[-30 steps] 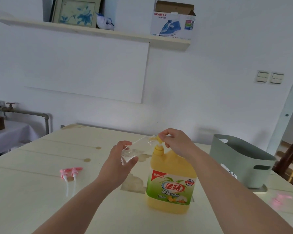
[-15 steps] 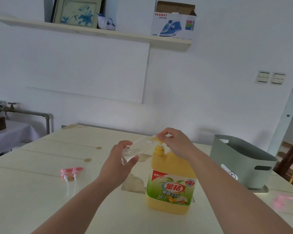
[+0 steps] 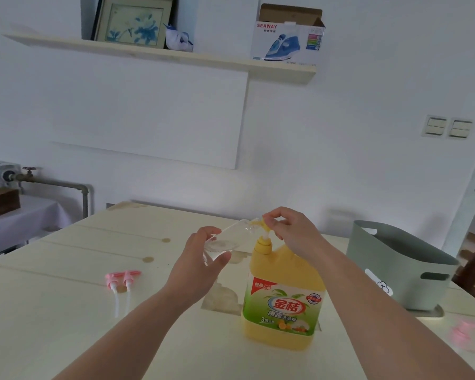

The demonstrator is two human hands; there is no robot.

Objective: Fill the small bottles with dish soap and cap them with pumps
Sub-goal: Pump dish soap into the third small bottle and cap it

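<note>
While the left hand (image 3: 195, 266) is gripping a tilted clear small bottle (image 3: 225, 241) above the table (image 3: 66, 311), the right hand (image 3: 291, 231) is pinching the soap jug (image 3: 283, 292) pump; light, probably slippery plastic, best held round the body.

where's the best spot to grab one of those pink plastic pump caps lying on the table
Pinch the pink pump cap by its chunky pink head, coming down from above. It lies flat on the pale wooden table, and its thin white dip tube, trailing toward the person, looks too slim to hold. A second cap lies close alongside.
</note>
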